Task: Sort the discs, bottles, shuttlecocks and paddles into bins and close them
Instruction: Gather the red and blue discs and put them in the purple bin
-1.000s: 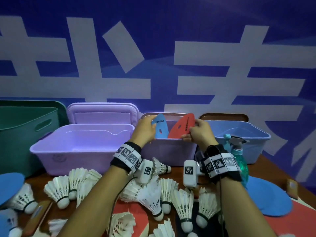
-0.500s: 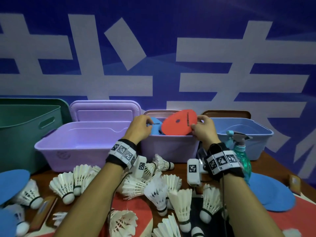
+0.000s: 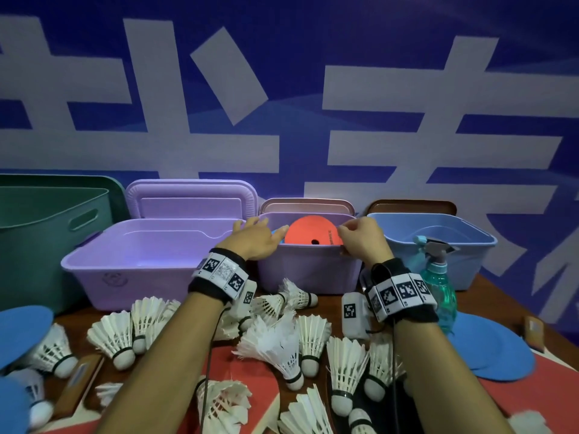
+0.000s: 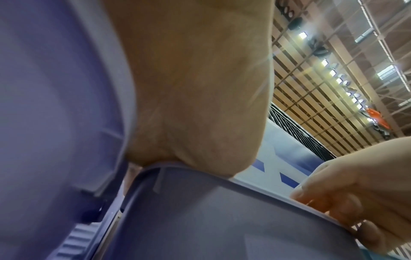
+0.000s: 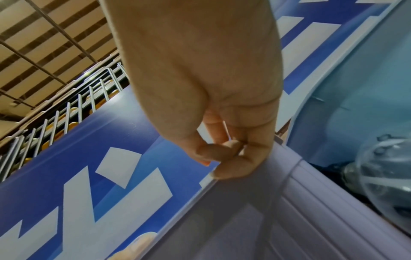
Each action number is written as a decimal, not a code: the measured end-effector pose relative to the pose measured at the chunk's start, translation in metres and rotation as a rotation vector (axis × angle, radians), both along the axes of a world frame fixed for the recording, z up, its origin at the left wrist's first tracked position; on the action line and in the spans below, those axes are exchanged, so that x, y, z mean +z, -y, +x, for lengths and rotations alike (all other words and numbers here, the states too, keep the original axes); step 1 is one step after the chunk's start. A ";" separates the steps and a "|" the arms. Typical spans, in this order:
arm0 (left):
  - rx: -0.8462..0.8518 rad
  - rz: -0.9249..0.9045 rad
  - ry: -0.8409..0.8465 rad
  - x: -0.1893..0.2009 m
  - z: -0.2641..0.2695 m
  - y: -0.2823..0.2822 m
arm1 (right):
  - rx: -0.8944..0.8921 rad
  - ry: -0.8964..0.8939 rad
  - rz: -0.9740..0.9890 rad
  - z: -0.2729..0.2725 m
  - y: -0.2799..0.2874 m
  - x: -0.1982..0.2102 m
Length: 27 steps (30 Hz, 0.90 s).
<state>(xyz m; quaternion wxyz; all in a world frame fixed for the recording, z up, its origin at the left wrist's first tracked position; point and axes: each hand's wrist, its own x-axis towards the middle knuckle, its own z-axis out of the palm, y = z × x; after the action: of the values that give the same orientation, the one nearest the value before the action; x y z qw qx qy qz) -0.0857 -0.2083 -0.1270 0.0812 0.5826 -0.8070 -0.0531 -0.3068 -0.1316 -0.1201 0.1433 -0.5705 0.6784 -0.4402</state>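
A red disc [image 3: 310,230] with a small hole lies tilted inside the small purple bin [image 3: 307,270] at the back middle. My right hand [image 3: 343,230] pinches the disc's right edge at the bin's rim; in the right wrist view the thumb and fingers [image 5: 211,154] are curled together with an orange sliver between them. My left hand [image 3: 260,227] lies over the bin's left rim with its fingers spread and straight. Its palm [image 4: 189,88] rests on the rim. A blue disc under that hand is almost wholly hidden.
A large purple bin [image 3: 150,255] and a green bin [image 3: 47,233] stand to the left, a blue bin [image 3: 438,233] to the right, with lids leaning behind. A green spray bottle [image 3: 438,283], several shuttlecocks [image 3: 275,343], blue discs [image 3: 488,346] and red paddles [image 3: 247,374] cover the near table.
Both hands have lowered the discs into the small purple bin. The red disc has tipped down flatter, and the left hand has spread its fingers over the blue disc.
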 end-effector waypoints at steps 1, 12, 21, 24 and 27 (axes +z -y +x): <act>-0.011 -0.007 0.012 0.001 0.000 0.000 | 0.005 -0.027 -0.009 0.001 -0.002 0.003; -0.135 -0.535 -0.378 0.078 -0.013 -0.078 | 0.162 -0.230 -0.137 0.034 -0.072 0.081; -0.150 -0.613 -0.369 0.150 0.059 -0.186 | 0.232 -0.291 -0.222 0.108 -0.148 0.106; -0.089 -0.641 -0.354 0.150 0.111 -0.226 | 0.322 -0.317 -0.178 0.153 -0.169 0.106; -0.004 -0.615 -0.269 0.130 0.172 -0.256 | 0.476 -0.377 -0.097 0.208 -0.190 0.095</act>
<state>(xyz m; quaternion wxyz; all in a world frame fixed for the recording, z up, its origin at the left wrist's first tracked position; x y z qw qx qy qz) 0.0861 0.0477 0.0033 0.3591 0.5171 -0.7682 0.1163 -0.0991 0.0580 -0.0254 0.0867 -0.7910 0.5187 -0.3127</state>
